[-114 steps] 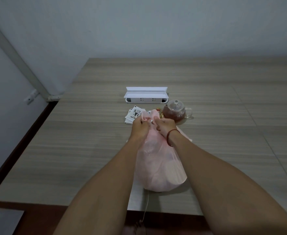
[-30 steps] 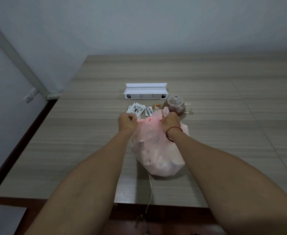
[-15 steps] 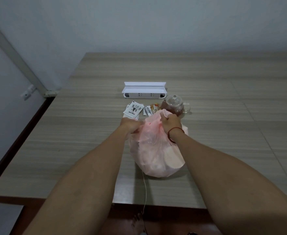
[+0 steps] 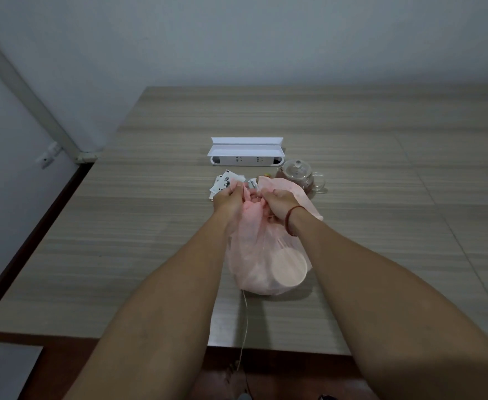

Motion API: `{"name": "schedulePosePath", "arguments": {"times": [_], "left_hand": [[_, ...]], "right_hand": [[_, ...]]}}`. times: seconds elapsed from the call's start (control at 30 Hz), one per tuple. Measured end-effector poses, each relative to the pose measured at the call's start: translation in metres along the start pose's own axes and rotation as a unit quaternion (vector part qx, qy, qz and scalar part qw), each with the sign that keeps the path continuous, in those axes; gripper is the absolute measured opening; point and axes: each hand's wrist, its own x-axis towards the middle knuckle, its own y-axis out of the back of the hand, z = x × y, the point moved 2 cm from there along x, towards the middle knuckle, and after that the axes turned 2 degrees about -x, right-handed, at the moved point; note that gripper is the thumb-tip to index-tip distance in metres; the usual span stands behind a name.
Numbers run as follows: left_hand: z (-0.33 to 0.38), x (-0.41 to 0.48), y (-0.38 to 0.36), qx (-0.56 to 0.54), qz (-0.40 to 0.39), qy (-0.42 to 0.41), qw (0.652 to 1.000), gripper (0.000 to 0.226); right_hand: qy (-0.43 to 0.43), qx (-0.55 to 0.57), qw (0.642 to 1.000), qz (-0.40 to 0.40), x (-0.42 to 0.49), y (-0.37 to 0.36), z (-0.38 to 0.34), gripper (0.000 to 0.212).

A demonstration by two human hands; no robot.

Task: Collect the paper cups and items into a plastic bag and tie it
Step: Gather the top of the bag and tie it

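Wooden table (image 4: pixel 156 255), both hands (image 4: pixel 254 202) gripping pink plastic bag (image 4: pixel 254 255) near front edge

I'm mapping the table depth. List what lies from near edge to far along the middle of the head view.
Pink plastic bag with a paper cup inside → both hands, left hand and right hand, at its neck → sachets → white power strip.

Plain office or meeting room: long wood-grain table (image 4: pixel 352 134), pop-up socket box (image 4: pixel 245 153) mid-table, bare grey walls (image 4: pixel 237 36).
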Motion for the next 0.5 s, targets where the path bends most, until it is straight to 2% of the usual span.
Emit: {"name": "schedulePosePath", "arguments": {"times": [0.13, 0.2, 0.3, 0.37, 0.5], "left_hand": [[-0.004, -0.001, 0.004, 0.004, 0.025, 0.042, 0.999, 0.025], [-0.008, -0.003, 0.002, 0.029, 0.032, 0.045, 0.998, 0.026], [-0.009, -0.007, -0.002, 0.102, 0.020, 0.038, 0.994, 0.030], [-0.007, -0.010, -0.005, 0.123, -0.008, 0.056, 0.991, 0.036], [0.001, -0.014, -0.008, 0.029, -0.045, 0.137, 0.989, 0.031]], "right_hand": [[-0.060, 0.073, 0.995, 0.034, 0.005, 0.003, 0.013, 0.015], [-0.075, 0.060, 0.995, 0.036, 0.001, -0.001, 0.016, 0.010], [-0.065, 0.016, 0.997, 0.030, 0.000, -0.007, 0.018, 0.025], [-0.070, 0.041, 0.997, 0.015, -0.002, -0.009, 0.015, 0.028], [-0.100, 0.143, 0.984, 0.031, 0.000, -0.002, 0.013, 0.035]]}}
